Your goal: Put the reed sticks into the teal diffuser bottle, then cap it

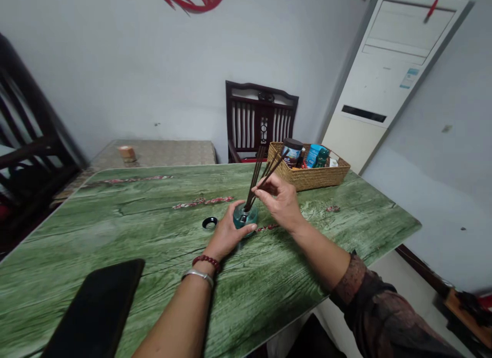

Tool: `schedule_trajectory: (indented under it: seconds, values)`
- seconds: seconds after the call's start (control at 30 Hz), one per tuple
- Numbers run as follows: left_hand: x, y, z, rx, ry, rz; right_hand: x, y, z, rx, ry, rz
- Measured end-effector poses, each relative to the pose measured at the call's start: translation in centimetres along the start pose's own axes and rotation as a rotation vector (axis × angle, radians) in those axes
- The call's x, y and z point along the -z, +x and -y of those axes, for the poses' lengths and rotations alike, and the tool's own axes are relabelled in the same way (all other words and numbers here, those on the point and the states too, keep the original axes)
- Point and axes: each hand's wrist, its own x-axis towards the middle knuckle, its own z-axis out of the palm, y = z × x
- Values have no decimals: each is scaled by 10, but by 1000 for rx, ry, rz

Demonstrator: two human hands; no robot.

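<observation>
A small teal glass diffuser bottle (243,218) stands on the green table, with several dark reed sticks (257,173) rising out of its neck. My left hand (227,231) wraps round the bottle from the left, thumb in front. My right hand (282,200) is at the reeds on the right side, thumb and fingers pinched on a reed stick (273,168) that leans to the right. The lower end of that stick is hard to make out among the others. Just left of my left hand lies a black ring-shaped cap (209,223).
Behind my right hand, a wicker basket (317,179) holds several jars and bottles. A black phone-like slab (96,312) lies at the front left of the green table (154,235). A dark wooden chair (263,117) stands beyond the far edge. An orange-brown container (126,153) sits on another table.
</observation>
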Motion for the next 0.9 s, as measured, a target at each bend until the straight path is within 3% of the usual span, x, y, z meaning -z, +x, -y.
schedule_trajectory:
  seconds: [0.3, 0.43, 0.53, 0.67, 0.77, 0.9]
  values:
    - [-2, 1, 6, -36, -10, 0, -21, 6, -31, -76, -302, 61]
    - [-1, -1, 3, 5, 32, -18, -24, -9, -32, -55, -499, 149]
    - [0, -4, 0, 29, 57, -22, -16, -30, -35, -43, -525, 137]
    - [0, -6, -1, -43, 114, -57, -3, -49, -59, -232, -492, 90]
    - [1, -8, -4, -70, 200, -109, 2, -50, -87, -429, -494, 148]
    - [3, -6, -19, 51, 355, -54, -1, -50, -111, -512, -562, 178]
